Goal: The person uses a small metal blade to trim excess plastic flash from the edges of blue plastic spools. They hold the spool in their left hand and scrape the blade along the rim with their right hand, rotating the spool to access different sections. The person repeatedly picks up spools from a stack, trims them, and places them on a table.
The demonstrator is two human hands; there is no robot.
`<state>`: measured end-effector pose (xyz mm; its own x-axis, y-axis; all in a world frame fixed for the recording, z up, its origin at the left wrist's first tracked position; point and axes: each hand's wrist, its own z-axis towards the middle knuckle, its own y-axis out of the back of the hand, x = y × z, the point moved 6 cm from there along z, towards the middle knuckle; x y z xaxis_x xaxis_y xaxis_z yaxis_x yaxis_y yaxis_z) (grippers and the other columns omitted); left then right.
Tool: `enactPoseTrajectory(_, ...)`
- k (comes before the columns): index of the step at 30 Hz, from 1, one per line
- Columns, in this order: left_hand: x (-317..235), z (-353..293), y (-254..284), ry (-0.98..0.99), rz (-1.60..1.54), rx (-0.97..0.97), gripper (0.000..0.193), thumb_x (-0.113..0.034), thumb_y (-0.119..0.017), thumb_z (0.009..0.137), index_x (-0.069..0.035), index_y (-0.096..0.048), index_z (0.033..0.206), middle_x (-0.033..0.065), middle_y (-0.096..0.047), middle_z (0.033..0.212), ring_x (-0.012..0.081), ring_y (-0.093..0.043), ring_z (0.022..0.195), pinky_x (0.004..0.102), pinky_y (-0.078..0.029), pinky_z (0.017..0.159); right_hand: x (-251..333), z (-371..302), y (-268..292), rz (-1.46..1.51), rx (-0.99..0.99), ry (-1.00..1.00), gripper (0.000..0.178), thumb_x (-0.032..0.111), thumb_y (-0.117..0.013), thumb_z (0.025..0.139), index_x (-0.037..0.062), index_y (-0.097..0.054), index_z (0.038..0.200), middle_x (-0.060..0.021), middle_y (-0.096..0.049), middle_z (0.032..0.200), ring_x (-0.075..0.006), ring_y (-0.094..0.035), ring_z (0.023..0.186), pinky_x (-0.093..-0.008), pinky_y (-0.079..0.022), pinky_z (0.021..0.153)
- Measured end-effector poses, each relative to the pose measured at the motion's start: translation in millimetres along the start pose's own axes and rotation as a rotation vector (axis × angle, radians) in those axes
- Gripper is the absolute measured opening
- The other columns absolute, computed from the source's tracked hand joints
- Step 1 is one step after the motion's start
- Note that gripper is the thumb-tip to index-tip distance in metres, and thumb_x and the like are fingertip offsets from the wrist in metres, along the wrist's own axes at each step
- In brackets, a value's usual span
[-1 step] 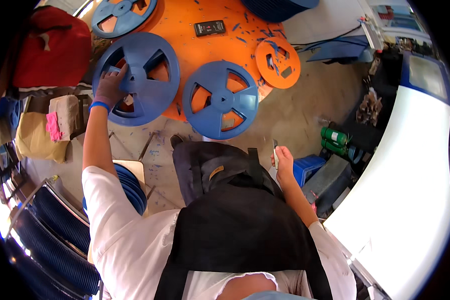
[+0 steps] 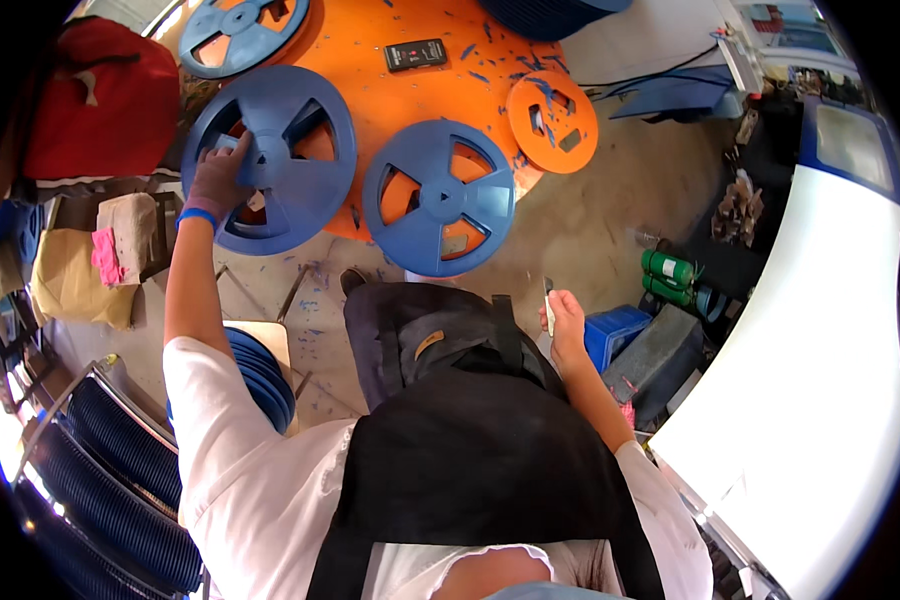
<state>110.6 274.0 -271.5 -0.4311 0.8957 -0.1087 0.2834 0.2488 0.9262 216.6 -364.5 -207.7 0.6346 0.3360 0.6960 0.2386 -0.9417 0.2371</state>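
Note:
My left hand, in a thin brownish glove with a blue band at the wrist, rests on the left side of a large blue reel. Its index finger is stretched out toward the hub, and the palm lies on the reel's face. Lower right, away from the table, my right hand is bare and closed round a small knife with a pale handle; the blade points up. A second, slightly smaller blue reel lies at the table's near edge, between my hands.
On the orange round table lie a dark flat box, an orange disc, another blue reel and blue scraps. A red bag sits left, dark blue coils lower left. Green cylinders and a blue crate stand right.
The whole view has shifted very slightly. Both hands keep their places, the left on the large reel and the right round the knife.

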Motion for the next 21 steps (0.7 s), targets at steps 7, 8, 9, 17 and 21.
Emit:
enactPoseTrajectory(7, -12, -85, 45, 0.107, -0.61, -0.258, 0.099, -0.014, -0.082, 0.071, -0.014, -0.034, 0.158, 0.0211, -0.063, 0.122, 0.036, -0.063, 0.111, 0.0424, -0.053, 0.093, 6, -16, -15, 0.139, -0.055, 0.035, 0.017, 0.024, -0.057, 0.103, 0.0093, -0.059, 0.095, -0.0018, -0.063, 0.073, -0.0085, -0.054, 0.058, -0.0232, -0.042, 0.052)
enactPoseTrajectory(8, -25, -99, 40, 0.031, -0.938, -0.321, 0.096, -0.011, -0.081, 0.075, -0.013, -0.033, 0.158, 0.0161, -0.063, 0.118, 0.0293, -0.065, 0.104, 0.0375, -0.053, 0.091, 17, -18, -26, 0.145, -0.015, 0.052, 0.017, 0.024, -0.058, 0.103, 0.0098, -0.058, 0.095, -0.0017, -0.062, 0.074, -0.0085, -0.054, 0.057, -0.0229, -0.041, 0.051)
enactPoseTrajectory(9, -38, -115, 35, -0.052, -1.256, -0.39, 0.093, -0.007, -0.079, 0.079, -0.012, -0.031, 0.159, 0.011, -0.064, 0.114, 0.0226, -0.067, 0.098, 0.0327, -0.054, 0.089, 27, -21, -40, 0.152, 0.036, 0.069, 0.016, 0.024, -0.059, 0.103, 0.0102, -0.058, 0.095, -0.0017, -0.062, 0.074, -0.0085, -0.054, 0.057, -0.0227, -0.041, 0.051)
enactPoseTrajectory(17, -221, -206, 141, -0.076, -2.029, -0.125, 0.096, -0.016, -0.078, 0.082, -0.009, -0.026, 0.162, 0.0034, -0.059, 0.116, 0.0124, -0.056, 0.101, 0.0282, -0.046, 0.092, 171, -130, -165, -0.039, 0.656, 0.398, 0.012, 0.018, -0.062, 0.101, 0.007, -0.062, 0.095, 0.0002, -0.062, 0.076, -0.0052, -0.052, 0.062, -0.0202, -0.04, 0.056)
enactPoseTrajectory(21, -242, -225, 148, -0.157, -2.057, -0.164, 0.103, -0.019, -0.082, 0.08, -0.009, -0.022, 0.163, 0.0042, -0.058, 0.122, 0.0133, -0.055, 0.107, 0.0308, -0.044, 0.099, 201, -170, -173, -0.062, 0.727, 0.651, 0.011, 0.014, -0.064, 0.1, 0.0038, -0.064, 0.096, 0.0005, -0.065, 0.079, -0.0053, -0.055, 0.066, -0.0214, -0.044, 0.06)
